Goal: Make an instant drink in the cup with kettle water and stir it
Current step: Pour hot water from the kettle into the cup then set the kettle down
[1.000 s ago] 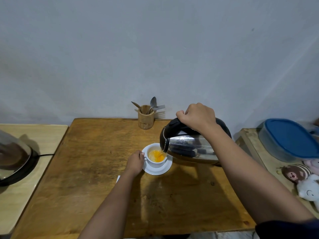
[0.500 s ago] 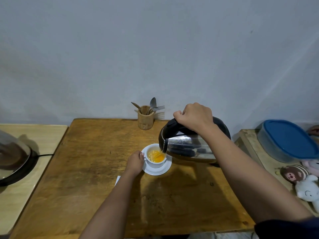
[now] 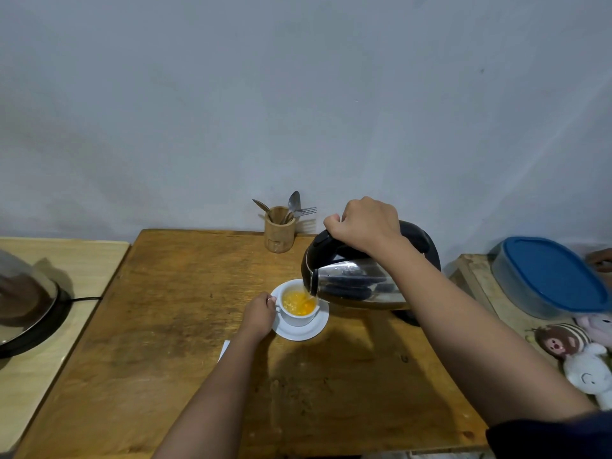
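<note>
A white cup (image 3: pixel 297 318) of foamy orange liquid stands on a white saucer (image 3: pixel 311 331) in the middle of the wooden table (image 3: pixel 185 326). My left hand (image 3: pixel 257 315) grips the cup's handle. My right hand (image 3: pixel 364 225) is closed on the black handle of a steel kettle (image 3: pixel 357 286), which is tilted left with its spout over the cup's right rim. A thin stream of water runs from the spout into the cup.
A wooden holder (image 3: pixel 279 232) with spoons and a fork stands at the table's back edge. A white paper corner (image 3: pixel 224 349) peeks from under my left forearm. A lidded pan (image 3: pixel 26 303) sits at left; a blue-lidded container (image 3: pixel 549 276) and plush toys (image 3: pixel 576 356) sit at right.
The kettle has tipped a little further toward the cup and the orange liquid has risen and foamed. My left hand stays on the cup's handle.
</note>
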The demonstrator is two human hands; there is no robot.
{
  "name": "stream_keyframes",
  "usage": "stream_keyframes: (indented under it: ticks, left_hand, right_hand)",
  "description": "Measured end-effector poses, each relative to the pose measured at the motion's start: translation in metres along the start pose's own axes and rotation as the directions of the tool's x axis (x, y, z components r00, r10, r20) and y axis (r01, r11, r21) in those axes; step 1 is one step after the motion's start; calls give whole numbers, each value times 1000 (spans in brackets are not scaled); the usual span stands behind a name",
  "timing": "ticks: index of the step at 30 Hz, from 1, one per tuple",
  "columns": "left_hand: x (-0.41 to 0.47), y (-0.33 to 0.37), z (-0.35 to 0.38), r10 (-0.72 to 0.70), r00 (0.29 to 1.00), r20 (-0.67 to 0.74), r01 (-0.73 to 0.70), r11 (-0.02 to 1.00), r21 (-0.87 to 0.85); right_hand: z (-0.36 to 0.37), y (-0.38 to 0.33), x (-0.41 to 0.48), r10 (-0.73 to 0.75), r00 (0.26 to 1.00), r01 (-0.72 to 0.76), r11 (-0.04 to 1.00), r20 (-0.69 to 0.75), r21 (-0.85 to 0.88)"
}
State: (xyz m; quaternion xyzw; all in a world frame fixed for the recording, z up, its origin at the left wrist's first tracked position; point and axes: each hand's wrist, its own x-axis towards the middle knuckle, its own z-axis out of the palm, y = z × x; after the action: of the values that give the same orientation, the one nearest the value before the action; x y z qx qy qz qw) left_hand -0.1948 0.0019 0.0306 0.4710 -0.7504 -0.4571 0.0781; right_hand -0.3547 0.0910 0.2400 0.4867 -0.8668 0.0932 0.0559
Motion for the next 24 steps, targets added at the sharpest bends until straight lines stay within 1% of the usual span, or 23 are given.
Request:
stream_keyframes:
  ticks: [14,24]
  left_hand:
    - [0,1,-2,-2,1000,8,2,1000,8]
    - [1,2,-1,-12,1000,20,12,1000,-3]
  right_hand:
    - [2,-7,0,-26,1000,27,1000,15,-8]
    - [1,-6,0,-14,1000,14,1000,23,-4]
